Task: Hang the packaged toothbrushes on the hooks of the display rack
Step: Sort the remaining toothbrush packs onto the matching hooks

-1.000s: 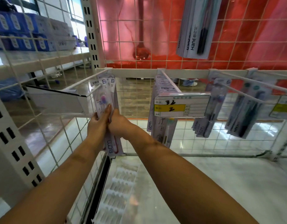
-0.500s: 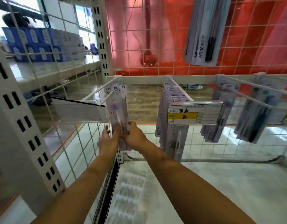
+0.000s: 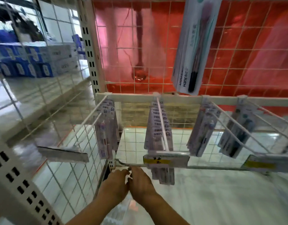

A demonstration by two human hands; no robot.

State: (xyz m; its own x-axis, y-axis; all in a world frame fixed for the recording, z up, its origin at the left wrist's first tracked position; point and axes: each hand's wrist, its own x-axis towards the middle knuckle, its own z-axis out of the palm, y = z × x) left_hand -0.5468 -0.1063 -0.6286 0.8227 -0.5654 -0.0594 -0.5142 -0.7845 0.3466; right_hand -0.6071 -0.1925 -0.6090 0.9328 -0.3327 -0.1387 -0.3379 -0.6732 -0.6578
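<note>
1. Red backing [image 3: 156,46] glows behind the white wire display rack [image 3: 140,95], whose hooks carry packaged toothbrushes.
2. On the leftmost hook [image 3: 98,109] the toothbrush packs [image 3: 106,127] now hang free at the rear of the prong, touching nothing of mine. Half a second ago I was holding their lower ends with both hands; a second ago I was sliding them along the hook.
3. I judge this batch hung: the prong carries the packs alone.
4. My left hand [image 3: 115,184] and right hand [image 3: 141,183] have dropped below the rack's lower front rail [image 3: 205,167] and sit side by side, fingertips touching. Something small and pale shows between them, too blurred to name, so I cannot tell whether either hand grips anything.
5. Middle hook [image 3: 162,124] stands full behind its yellow price tag [image 3: 156,161]; more packs [image 3: 203,132] hang on the right.
6. The view has swung upward, motion-blurred.
</note>
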